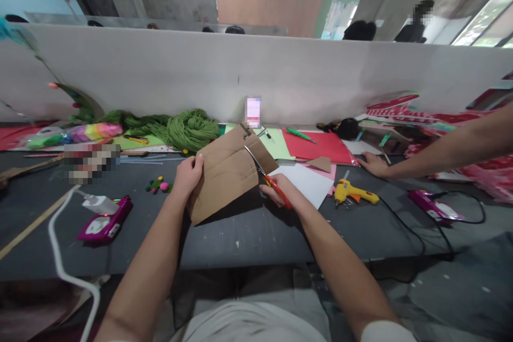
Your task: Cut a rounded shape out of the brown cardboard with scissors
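A piece of brown cardboard is tilted up above the dark table, its left edge gripped by my left hand. Red-handled scissors are in my right hand, fingers closed around the handles. The scissor blades lie at a cut in the cardboard, with a strip on the right side partly separated from the main piece. White paper lies on the table just right of my right hand. Behind the cardboard rests a bundle of green yarn.
A yellow glue gun with a black cord lies to the right. Purple power strips sit at both sides. A co-worker's hand rests near red paper. A phone leans on the white partition.
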Demonstrator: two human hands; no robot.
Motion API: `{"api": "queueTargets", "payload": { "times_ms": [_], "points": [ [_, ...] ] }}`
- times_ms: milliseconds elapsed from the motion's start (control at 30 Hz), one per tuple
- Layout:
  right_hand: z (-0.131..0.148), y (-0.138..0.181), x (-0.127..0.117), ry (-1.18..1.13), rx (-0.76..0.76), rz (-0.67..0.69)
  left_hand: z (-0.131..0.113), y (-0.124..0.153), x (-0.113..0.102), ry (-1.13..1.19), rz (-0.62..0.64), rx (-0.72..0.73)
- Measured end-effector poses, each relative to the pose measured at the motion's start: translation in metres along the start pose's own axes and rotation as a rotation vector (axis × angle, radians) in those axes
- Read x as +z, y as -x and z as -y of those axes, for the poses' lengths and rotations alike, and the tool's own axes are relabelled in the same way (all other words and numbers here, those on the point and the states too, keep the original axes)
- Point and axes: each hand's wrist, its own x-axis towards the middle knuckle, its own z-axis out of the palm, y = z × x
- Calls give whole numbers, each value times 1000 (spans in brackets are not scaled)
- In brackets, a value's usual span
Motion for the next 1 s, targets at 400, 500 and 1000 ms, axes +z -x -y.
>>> {"api": "queueTargets", "payload": {
  "times_ms": [400,500,1000],
  "points": [
    [9,4,-6,-1,26,53,2,-2,5,28,-30,-2],
    [17,10,-16,-43,37,205,3,-3,5,45,-50,-28],
    [5,27,-52,-108,-39,481,24,-15,-25,87,-290,-133]
  ]
}}
